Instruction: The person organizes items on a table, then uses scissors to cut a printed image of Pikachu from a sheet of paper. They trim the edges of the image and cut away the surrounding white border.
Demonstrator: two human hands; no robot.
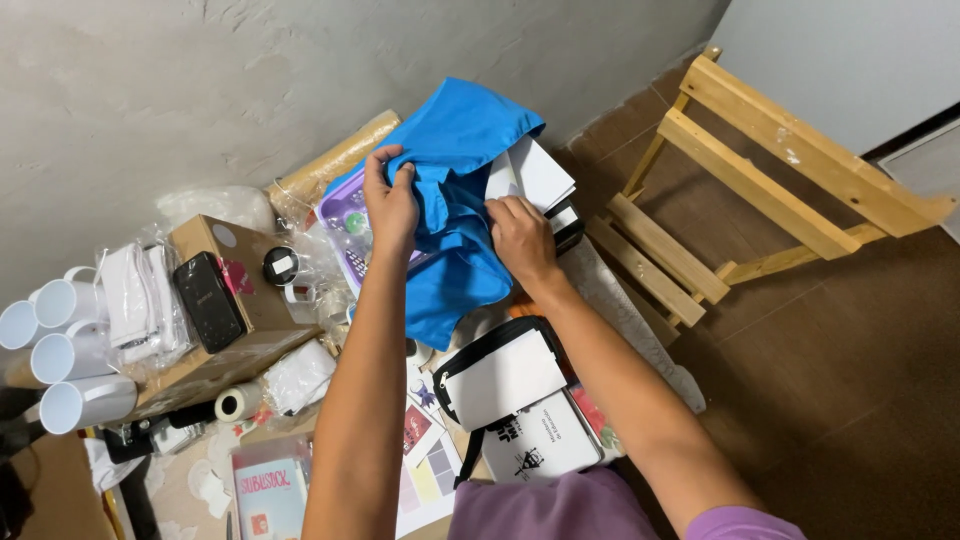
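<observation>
Blue cloth gripped by both hands above a cluttered table.

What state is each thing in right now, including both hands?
Left hand: closed, gripping the blue cloth.
Right hand: fingers pressed into the blue cloth.
Blue cloth: bunched, draped over a purple tray.
Purple tray: mostly covered by the cloth.
White mugs: lying on their sides, stacked.
Phone: screen dark, lying on a cardboard box.
Cardboard box: closed.
Wooden folding chair: folded, lying on the floor.
</observation>
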